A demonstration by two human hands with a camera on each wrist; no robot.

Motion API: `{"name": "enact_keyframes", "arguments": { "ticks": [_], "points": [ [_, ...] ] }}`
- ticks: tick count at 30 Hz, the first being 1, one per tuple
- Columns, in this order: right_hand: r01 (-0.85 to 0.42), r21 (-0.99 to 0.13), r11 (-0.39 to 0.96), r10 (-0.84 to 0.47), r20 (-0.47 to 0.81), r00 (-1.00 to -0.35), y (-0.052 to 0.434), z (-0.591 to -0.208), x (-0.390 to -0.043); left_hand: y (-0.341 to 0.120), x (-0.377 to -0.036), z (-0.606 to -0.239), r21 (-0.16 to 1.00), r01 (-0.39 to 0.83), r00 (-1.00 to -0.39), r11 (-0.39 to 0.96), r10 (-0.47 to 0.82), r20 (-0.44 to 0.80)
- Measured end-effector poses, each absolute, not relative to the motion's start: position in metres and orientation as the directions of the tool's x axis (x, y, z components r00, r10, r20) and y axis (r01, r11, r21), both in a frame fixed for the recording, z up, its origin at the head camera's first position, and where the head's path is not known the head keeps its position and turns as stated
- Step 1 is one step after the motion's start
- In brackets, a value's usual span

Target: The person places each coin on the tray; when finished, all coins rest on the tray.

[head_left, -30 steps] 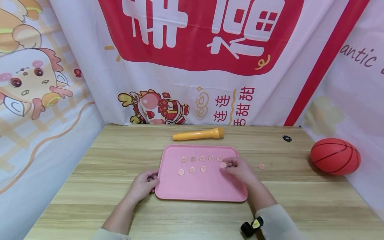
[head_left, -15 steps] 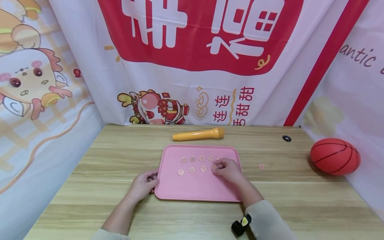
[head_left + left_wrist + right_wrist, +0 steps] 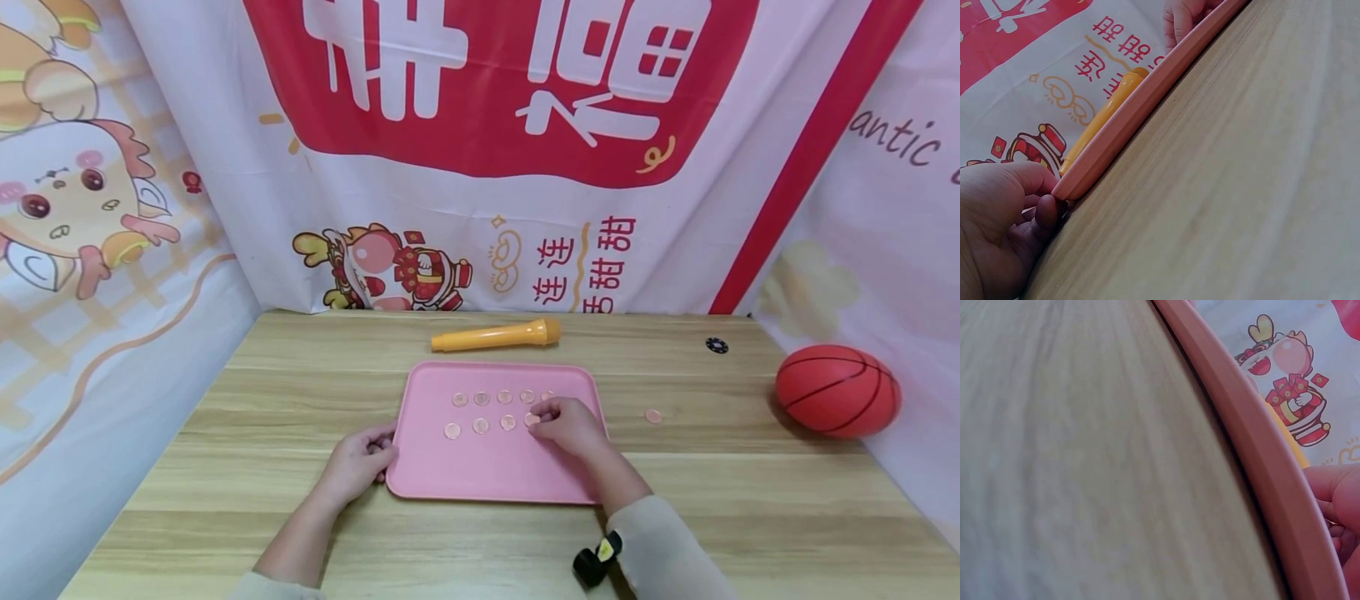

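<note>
A pink tray lies on the wooden table. Copper-coloured coins rest on it in two rows, the back row and the front row. My left hand grips the tray's left edge, and the left wrist view shows the thumb and fingers at the corner of the rim. Over the right half of the tray, my right hand pinches a coin at the right end of the front row. The right wrist view hides this coin behind the tray's side.
Behind the tray lies an orange-yellow toy microphone. One loose coin is on the table right of the tray. Farther right are a black-and-white chip and a red basketball. Printed cloth hangs around the table.
My right hand has moved left over the tray with the coin and brought it down beside the front row's other coins. The left hand stays at the tray's edge.
</note>
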State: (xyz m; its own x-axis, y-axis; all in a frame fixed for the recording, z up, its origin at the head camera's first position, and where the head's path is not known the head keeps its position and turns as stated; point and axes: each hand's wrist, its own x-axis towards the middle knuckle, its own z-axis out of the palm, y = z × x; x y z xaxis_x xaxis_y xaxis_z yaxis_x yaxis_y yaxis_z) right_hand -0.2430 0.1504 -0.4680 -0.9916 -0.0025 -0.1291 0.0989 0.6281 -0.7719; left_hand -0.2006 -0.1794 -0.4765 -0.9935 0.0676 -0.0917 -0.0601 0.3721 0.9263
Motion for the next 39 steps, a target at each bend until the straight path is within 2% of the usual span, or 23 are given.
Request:
{"name": "enact_keyframes", "arguments": {
  "ticks": [12, 20, 26, 31, 39],
  "points": [
    [0.113, -0.768, 0.631, 0.004, -0.142, -0.990, 0.150, -0.467, -0.241, -0.180, -0.201, -0.477, 0.928, -0.058, -0.993, 0.368, 0.072, -0.091],
    [0.075, -0.849, 0.523, -0.012, -0.095, -0.995, 0.161, -0.467, -0.238, -0.180, -0.200, -0.476, 0.924, -0.059, -0.993, 0.377, 0.068, -0.091],
    [0.080, -0.850, 0.521, 0.033, -0.073, -0.997, 0.184, -0.456, -0.232, -0.180, -0.200, -0.475, 0.925, -0.061, -0.993, 0.375, 0.067, -0.092],
    [0.077, -0.881, 0.468, 0.074, -0.048, -0.996, 0.211, -0.449, -0.228, -0.180, -0.200, -0.475, 0.922, -0.058, -0.994, 0.383, 0.064, -0.089],
    [0.070, -0.822, 0.565, 0.111, -0.009, -0.994, 0.263, -0.452, -0.225, -0.180, -0.200, -0.476, 0.921, -0.054, -0.994, 0.386, 0.064, -0.085]
  ]
}}
